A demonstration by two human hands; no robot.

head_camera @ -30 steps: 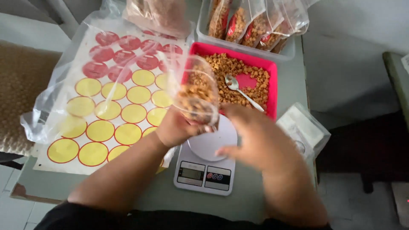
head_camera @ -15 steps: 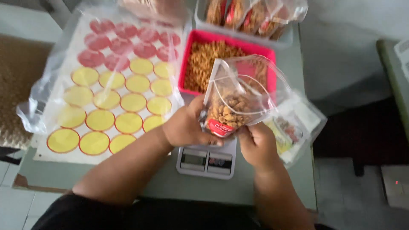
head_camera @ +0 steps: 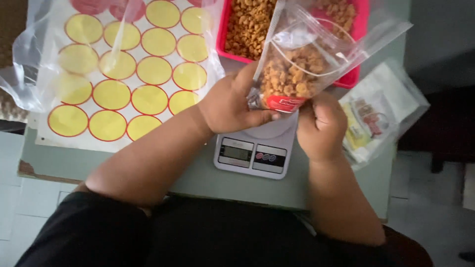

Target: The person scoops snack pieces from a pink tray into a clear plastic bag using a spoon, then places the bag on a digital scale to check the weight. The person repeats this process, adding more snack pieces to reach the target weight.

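We hold clear bag (head_camera: 302,69) of orange-brown snack above grey scale (head_camera: 253,151). Our left hand (head_camera: 232,101) clamped on bag's lower left edge; our right hand (head_camera: 321,123) pinches its bottom right corner. Hands close together, bag between them, mouth open and tilted toward pink tray (head_camera: 354,76) of same snack. Sheet of yellow round stickers (head_camera: 123,79) under plastic lies left on surface (head_camera: 198,175). Packet of labels (head_camera: 381,113) sits right of scale.
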